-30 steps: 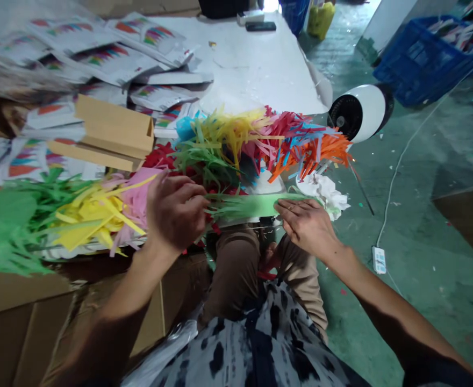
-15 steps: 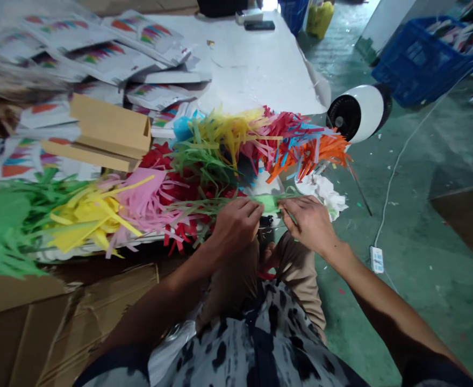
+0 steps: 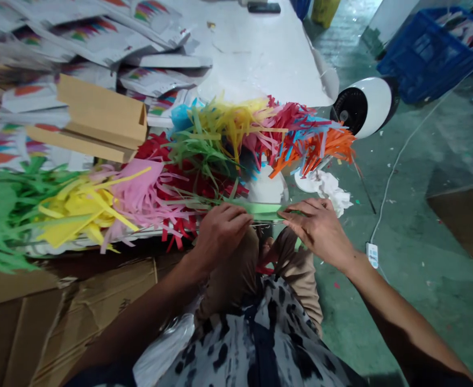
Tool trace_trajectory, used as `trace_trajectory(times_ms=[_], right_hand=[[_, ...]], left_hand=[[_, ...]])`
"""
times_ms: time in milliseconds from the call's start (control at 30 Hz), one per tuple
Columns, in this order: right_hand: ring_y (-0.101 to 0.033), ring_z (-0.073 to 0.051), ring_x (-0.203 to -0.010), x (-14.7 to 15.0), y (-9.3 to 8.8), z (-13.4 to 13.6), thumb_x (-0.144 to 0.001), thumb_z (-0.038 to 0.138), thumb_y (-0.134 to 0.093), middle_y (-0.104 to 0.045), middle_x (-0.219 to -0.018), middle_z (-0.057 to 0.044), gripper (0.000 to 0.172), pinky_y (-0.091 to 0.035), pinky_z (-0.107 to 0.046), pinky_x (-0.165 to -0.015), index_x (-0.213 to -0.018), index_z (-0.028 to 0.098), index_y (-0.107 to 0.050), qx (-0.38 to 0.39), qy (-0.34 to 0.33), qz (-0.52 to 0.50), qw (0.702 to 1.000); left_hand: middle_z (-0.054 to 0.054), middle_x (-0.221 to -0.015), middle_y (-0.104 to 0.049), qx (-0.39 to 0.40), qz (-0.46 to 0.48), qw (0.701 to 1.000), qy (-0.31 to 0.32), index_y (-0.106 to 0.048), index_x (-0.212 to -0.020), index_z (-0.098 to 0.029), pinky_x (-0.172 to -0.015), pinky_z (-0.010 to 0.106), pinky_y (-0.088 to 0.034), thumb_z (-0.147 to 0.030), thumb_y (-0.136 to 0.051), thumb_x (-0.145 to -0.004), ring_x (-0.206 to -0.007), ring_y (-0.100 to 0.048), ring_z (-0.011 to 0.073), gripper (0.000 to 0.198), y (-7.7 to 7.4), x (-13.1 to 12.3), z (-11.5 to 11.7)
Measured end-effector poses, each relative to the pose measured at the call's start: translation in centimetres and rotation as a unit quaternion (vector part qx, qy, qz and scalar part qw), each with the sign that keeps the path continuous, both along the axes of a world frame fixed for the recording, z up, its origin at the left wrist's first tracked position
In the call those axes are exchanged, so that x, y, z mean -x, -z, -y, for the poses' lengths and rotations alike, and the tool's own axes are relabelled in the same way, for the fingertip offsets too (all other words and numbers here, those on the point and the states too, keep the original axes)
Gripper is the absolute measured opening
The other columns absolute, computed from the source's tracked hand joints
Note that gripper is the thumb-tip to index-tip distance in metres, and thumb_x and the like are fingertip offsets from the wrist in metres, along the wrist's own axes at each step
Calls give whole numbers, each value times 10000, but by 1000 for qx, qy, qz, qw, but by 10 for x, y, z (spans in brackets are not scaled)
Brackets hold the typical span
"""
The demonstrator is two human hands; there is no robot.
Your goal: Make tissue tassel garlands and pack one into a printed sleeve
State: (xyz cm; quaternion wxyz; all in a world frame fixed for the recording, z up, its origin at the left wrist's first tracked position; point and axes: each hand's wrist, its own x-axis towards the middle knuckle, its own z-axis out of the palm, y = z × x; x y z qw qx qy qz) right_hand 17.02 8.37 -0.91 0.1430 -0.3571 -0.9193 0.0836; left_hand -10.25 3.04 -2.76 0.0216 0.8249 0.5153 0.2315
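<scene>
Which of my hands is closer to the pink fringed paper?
Left. Your left hand is just right of the pink fringed paper; your right hand is farther right, at the far end of the green strip.

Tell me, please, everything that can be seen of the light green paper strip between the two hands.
The light green paper strip looks thin, like tissue paper. Its visible part is a narrow, smooth band, lying crosswise in front of the person. The left hand covers its left part; the right hand pinches its right part. Pale green strands show beyond the left hand, probably its fringe. Its ends are not clear.
</scene>
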Motion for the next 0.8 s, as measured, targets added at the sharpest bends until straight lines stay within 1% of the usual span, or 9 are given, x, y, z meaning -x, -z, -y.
trace_trajectory(times_ms=[67,133,233,333,433,600,667,733,800], right_hand=[[-651,-241,-1035,1,-1,0,-1069,362,-556,-790,-1118,-46,263,-359,-408,-868,-1164,268,-783,32,29,-23,999],[-663,-239,-969,4,1,0,-1056,387,-577,-797,-1011,-40,248,-367,-396,-838,-1063,268,-795,56,69,-53,995],[-668,-246,-922,10,8,0,-1047,410,-585,-793,-948,-39,264,-376,-390,-812,-947,238,-758,64,129,-73,987],[-655,-270,-931,16,10,0,-1059,405,-551,-790,-953,-51,277,-348,-398,-791,-924,218,-704,35,157,-29,987],[-623,-288,-922,23,8,-1,-1063,393,-523,-776,-904,-71,282,-311,-408,-776,-909,211,-674,10,162,35,986],[-589,-302,-946,29,6,1,-1051,369,-521,-749,-868,-93,261,-310,-441,-823,-901,208,-661,-20,168,75,983],[-581,-314,-965,31,5,3,-1044,354,-530,-746,-892,-109,239,-316,-462,-851,-921,206,-673,-35,176,77,981],[-576,-332,-1045,33,4,7,-1041,316,-536,-759,-1018,-128,196,-318,-489,-898,-1010,206,-695,-60,180,71,979],[-573,-323,-1142,36,5,12,-1046,254,-536,-763,-1159,-104,188,-306,-509,-964,-1143,233,-696,-91,146,53,984]], left_hand=[[43,-1008,-772,38,8,999,-21,-732,-964,-203,-824,384,-490,-279,-618,-1020,-957,-657,228,148,-7,3,-6],[48,-969,-767,66,-5,997,-33,-719,-934,-199,-805,398,-459,-311,-613,-1024,-930,-651,241,178,-13,4,-12],[62,-894,-747,70,-39,995,-64,-700,-913,-188,-763,407,-416,-326,-613,-1021,-873,-634,257,196,-16,3,-18],[71,-859,-736,62,-68,992,-84,-681,-902,-182,-743,416,-389,-323,-625,-1012,-850,-622,272,187,-14,1,-21],[75,-851,-729,61,-87,991,-86,-668,-893,-182,-732,419,-378,-334,-624,-1010,-852,-620,280,197,-13,0,-23],[77,-825,-715,60,-99,990,-83,-651,-862,-186,-719,419,-382,-332,-624,-997,-853,-627,283,201,-13,0,-29],[79,-814,-710,57,-106,989,-86,-647,-852,-186,-716,428,-397,-335,-625,-994,-846,-631,287,207,-13,-1,-30],[89,-823,-711,47,-119,987,-95,-647,-857,-181,-721,442,-421,-350,-627,-995,-852,-637,295,218,-12,-3,-29],[106,-937,-741,13,-123,988,-97,-669,-971,-166,-790,460,-465,-323,-611,-1011,-931,-654,298,172,-9,-5,-28]])
